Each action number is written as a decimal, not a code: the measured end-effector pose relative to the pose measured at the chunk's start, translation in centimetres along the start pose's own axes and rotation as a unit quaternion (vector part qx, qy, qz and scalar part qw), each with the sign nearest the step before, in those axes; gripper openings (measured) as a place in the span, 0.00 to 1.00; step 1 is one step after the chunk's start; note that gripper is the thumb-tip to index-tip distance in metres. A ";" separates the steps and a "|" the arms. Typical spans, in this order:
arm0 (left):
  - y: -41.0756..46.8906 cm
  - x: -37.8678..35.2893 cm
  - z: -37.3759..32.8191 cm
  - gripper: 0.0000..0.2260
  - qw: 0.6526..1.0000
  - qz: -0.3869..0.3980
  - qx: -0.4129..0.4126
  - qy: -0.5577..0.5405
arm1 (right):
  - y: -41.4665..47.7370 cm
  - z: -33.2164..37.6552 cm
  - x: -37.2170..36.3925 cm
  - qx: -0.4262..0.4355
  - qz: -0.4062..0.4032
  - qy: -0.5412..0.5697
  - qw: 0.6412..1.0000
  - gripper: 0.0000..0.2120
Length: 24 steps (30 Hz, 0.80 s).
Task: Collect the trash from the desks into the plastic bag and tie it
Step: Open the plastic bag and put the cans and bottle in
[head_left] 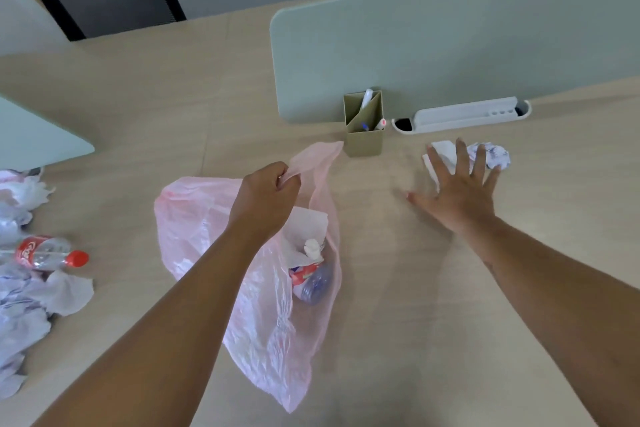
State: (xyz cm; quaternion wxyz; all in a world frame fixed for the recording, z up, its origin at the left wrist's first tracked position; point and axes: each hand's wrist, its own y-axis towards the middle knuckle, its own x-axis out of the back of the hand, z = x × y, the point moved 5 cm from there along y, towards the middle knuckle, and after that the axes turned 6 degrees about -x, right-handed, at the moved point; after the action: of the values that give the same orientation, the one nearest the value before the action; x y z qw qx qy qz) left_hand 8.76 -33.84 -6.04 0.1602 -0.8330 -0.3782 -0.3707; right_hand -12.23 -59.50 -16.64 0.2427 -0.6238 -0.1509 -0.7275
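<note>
Your left hand (273, 189) was clenched on a handle of the thin pink plastic bag (263, 322), holding its mouth up over the pale wood desk (415, 288). Bag sat centre-desk, partly filled: a clear plastic bottle (313, 284) & white paper inside. Your right hand (457, 187) was spread flat, fingers splayed, grasping nothing, over the crumpled white paper wads (491, 156) nr the beige pen holder (365, 140). Est. roughly halfway, maybe less. Left to do: those wads, plus the pile at far left w/ a red-capped clear soda bottle (48, 255) & crumpled tissues (65, 291). Bag not tied yet.
</note>
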 end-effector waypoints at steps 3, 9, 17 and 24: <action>1.5 -1.5 -0.2 0.12 1.000 0.012 -0.007 0.006 | 3.5 -1.8 -0.3 -0.049 0.019 -0.037 0.998 0.49; 3.5 -3.4 0.3 0.12 1.000 0.015 -0.006 0.010 | 5.3 -4.3 -1.9 -0.071 -0.008 -0.025 0.997 0.26; 2.9 -2.3 0.9 0.11 1.000 0.014 0.014 -0.009 | -1.7 -2.9 -1.3 0.058 -0.130 -0.033 0.989 0.20; 0.5 2.4 -2.1 0.12 0.999 -0.036 -0.023 -0.029 | -10.8 14.2 3.5 0.286 -0.146 0.069 0.945 0.08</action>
State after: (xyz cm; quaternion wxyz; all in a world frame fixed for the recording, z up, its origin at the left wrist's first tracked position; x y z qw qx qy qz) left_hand 9.17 -34.08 -2.86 0.1171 -0.8325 -0.4039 -0.3607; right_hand -6.57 -43.59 -9.78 0.3113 -0.4479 -0.4251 -0.7223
